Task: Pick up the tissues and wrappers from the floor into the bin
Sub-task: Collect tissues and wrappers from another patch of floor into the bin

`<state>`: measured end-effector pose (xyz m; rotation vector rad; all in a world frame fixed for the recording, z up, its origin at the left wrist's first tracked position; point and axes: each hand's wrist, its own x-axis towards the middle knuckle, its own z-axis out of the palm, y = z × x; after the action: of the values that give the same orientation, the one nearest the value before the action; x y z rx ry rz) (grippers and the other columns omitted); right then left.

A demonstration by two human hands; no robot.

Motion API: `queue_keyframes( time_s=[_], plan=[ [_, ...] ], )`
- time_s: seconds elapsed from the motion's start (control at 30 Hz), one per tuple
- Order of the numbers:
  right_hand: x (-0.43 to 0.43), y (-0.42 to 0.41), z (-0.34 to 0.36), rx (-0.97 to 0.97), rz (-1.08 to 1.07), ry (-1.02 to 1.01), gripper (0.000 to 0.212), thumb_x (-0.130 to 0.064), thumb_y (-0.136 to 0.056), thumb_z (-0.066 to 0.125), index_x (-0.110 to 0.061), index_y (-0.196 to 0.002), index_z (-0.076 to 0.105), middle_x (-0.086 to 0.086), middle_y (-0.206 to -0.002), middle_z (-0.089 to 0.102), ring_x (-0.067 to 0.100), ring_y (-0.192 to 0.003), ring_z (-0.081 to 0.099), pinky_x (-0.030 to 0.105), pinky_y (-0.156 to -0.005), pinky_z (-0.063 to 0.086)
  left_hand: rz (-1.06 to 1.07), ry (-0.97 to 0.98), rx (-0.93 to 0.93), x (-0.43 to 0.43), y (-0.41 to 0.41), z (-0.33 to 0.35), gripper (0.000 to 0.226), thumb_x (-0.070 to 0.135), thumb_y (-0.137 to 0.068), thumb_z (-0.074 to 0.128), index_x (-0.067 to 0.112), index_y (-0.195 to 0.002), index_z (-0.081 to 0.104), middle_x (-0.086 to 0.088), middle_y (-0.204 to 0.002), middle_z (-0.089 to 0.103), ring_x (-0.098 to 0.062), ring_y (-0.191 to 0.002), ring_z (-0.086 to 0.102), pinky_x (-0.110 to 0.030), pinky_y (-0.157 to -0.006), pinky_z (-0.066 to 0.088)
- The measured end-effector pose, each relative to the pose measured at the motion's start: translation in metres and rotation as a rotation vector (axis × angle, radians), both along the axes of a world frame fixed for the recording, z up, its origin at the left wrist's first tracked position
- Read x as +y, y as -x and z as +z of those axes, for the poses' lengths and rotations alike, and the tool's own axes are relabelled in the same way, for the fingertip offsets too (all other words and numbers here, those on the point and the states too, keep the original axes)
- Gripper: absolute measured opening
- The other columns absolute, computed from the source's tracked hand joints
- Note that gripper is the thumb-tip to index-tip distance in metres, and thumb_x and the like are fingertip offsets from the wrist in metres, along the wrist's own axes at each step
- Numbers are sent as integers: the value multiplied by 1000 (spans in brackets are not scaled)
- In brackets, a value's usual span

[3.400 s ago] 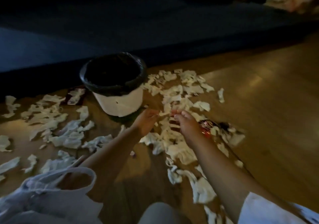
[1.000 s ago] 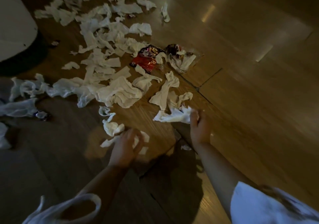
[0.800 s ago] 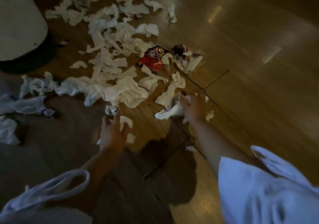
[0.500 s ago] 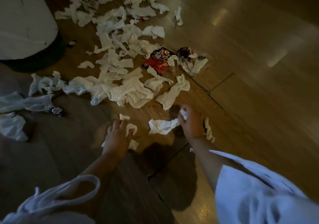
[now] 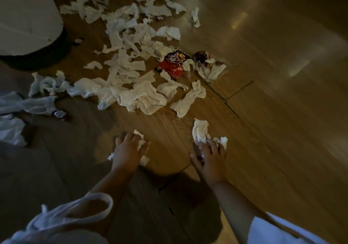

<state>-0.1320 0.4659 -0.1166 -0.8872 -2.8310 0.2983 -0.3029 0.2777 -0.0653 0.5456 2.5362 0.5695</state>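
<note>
Now both hands have drawn nearer: left hand (image 5: 127,150) pressed on tissue scraps (image 5: 141,143), right hand (image 5: 210,155) clutching tissues (image 5: 200,132), ready for binning.

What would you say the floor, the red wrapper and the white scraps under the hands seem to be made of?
Floor: wood or wood-look laminate with a semi-gloss finish; grain lines, plank seams and light reflections show.
Red wrapper: probably foil or plastic film; crinkled, shiny, with glinting highlights.
White scraps: soft tissue paper, matte, torn and crumpled with ragged edges.
</note>
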Motion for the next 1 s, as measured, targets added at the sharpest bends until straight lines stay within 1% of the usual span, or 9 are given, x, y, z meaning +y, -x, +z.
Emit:
queue_keyframes(
  time_s=[0.13, 0.27, 0.37, 0.43, 0.53, 0.67, 0.8, 0.9, 1.0],
  plan=[
    [26, 31, 4, -19, 33, -36, 28, -36, -85, 54, -12, -94, 66, 10, -86, 65, 29, -70, 64, 30, -57, 46, -129, 124, -102, -2, 13, 2, 40, 35, -94, 45, 25, -133, 44, -2, -143, 34, -29, -133, 29, -38, -107, 31],
    [36, 59, 25, -25, -61, 164, 23, -24, -91, 57, -2, -96, 63, 16, -84, 65, 28, -77, 62, 27, -64, 37, 11, -54, -153, -3, 34, 28, 41, 40, -94, 44, 17, -127, 52, -4, -137, 46, -24, -124, 45, -32, -98, 39],
    [30, 91, 53, 51, -70, 391, 25, -28, -93, 53, -5, -95, 62, 4, -80, 58, 16, -74, 55, 24, -64, 39, -10, -123, -143, -1, 65, 64, 43, 43, -92, 49, 13, -121, 57, -7, -130, 54, -22, -116, 53, -30, -93, 43],
    [23, 121, 86, 122, -12, 569, 22, -29, -93, 53, -15, -76, 55, -5, -68, 49, 8, -63, 47, 16, -55, 33, -14, -185, -153, 6, 98, 100, 43, 41, -91, 52, 12, -123, 54, -8, -129, 54, -20, -114, 52, -29, -90, 42],
    [13, 169, 156, 160, 72, 638, 33, -29, -93, 52, -25, -63, 41, -9, -61, 40, 3, -56, 40, 18, -51, 28, -88, -192, -140, 23, 157, 163, 52, 44, -90, 50, 14, -133, 46, -5, -138, 47, -23, -125, 46, -31, -98, 38],
    [-7, 235, 255, 104, 168, 670, 38, -31, -95, 48, -3, -70, 54, 7, -65, 46, 14, -57, 45, 20, -52, 31, -156, -225, -22, 25, 219, 246, 52, 46, -93, 44, 10, -130, 50, -11, -136, 51, -28, -124, 48, -33, -100, 38],
    [-27, 309, 337, 30, 181, 737, 44, -52, -84, 50, -9, -76, 48, 4, -65, 43, 2, -51, 47, 17, -55, 39, -70, -423, -33, -11, 257, 298, 46, 50, -90, 46, 14, -116, 60, -2, -117, 61, -20, -107, 57, -31, -94, 42],
    [-44, 354, 378, -87, 180, 728, 37, -48, -88, 52, -13, -77, 46, 1, -68, 42, 12, -60, 45, 22, -52, 37, 168, -808, 11, -46, 283, 314, 20, 50, -89, 47, 33, -85, 58, 11, -94, 58, -4, -83, 54, -29, -84, 45],
    [-70, 391, 399, 39, 242, 712, 33, -42, -92, 49, -10, -88, 55, 5, -84, 53, 25, -79, 56, 26, -62, 38, 406, -1058, 142, -73, 315, 313, 20, 41, -92, 46, 31, -76, 51, 8, -79, 54, 3, -68, 54, -17, -66, 46]
  ],
)
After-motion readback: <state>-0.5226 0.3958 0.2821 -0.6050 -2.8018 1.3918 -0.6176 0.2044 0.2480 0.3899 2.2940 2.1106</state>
